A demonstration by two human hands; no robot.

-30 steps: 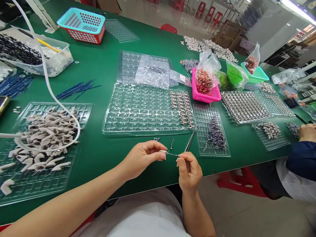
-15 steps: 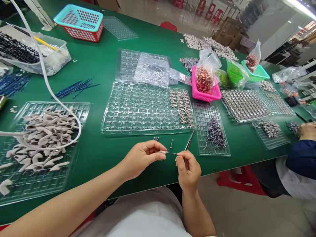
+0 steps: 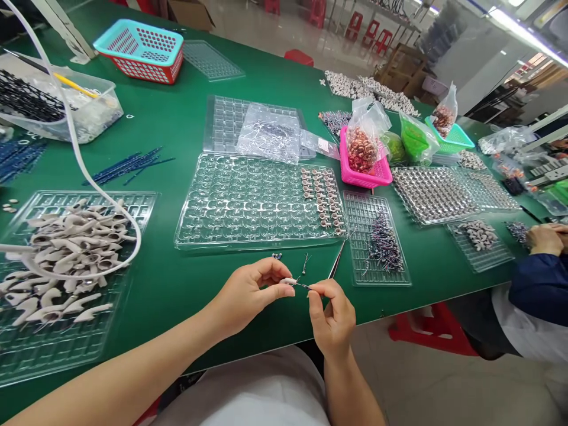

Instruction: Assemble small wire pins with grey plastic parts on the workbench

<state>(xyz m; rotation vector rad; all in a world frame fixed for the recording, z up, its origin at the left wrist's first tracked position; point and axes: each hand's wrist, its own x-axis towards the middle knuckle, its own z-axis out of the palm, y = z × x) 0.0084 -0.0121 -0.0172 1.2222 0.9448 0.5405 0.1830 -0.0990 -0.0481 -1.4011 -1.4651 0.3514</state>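
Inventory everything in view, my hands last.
Table: 1, green, throughout
Trays: several, clear, across table
Small part: 1, pale, front centre
Thin lead: at least 1, dark, front centre
Tweezers: 1, silvery, front centre
Curved parts: heap, grey, left
Ringed parts: many, pinkish, centre
Leaded parts: many, dark, right
Strips: many, blue, left
Tube: 1, white, left
Bin: 1, clear, left
Baskets: at least 4, turquoise, red, pink, green, back
Bags: several, clear, green, back
Stools: several, red, floor
Co-worker: 1, dark-blue sleeve, right
Left hand: 1, bare, front centre
Right hand: 1, bare, front centre

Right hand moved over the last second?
Yes: the right hand has shifted slightly left, toward the left hand, judged against the tweezers lying on the table.
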